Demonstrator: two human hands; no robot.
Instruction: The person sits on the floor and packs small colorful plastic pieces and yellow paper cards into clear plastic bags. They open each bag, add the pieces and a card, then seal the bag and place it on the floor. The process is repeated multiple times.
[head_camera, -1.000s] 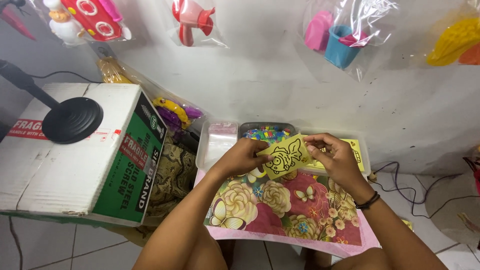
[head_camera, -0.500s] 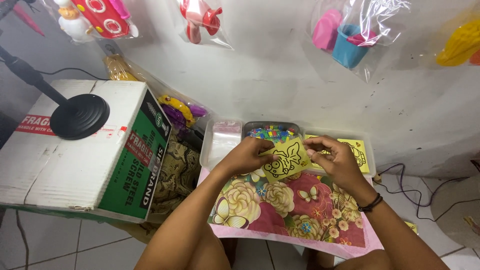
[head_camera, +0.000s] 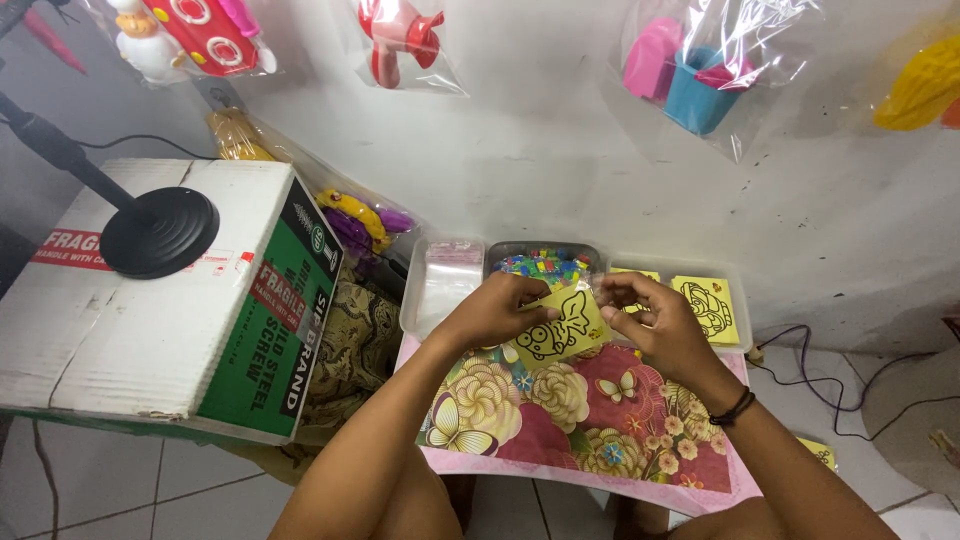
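— From the head view, left hand (head_camera: 497, 312)?
— Curled, fingers pinched on the left edge of the yellow card (head_camera: 562, 327), forearm angled up from below.
— Right hand (head_camera: 655, 322)?
— Bent at the wrist, fingertips closed on the card's right edge.
— Card's place?
— Tilted above the floral worktop (head_camera: 560, 420), just before the clear tray (head_camera: 440, 285).

Yellow card (head_camera: 562, 326) w/ black line-art cartoon, same yellow/black on the card stack (head_camera: 708, 305) in the clear tray. Cloth (head_camera: 560, 420): pink w/ cream, yellow & magenta flowers + butterflies; beads (head_camera: 543, 265) multicolour. Box (head_camera: 150, 300) white top, green side w/ red label; lamp base (head_camera: 158, 231) black.
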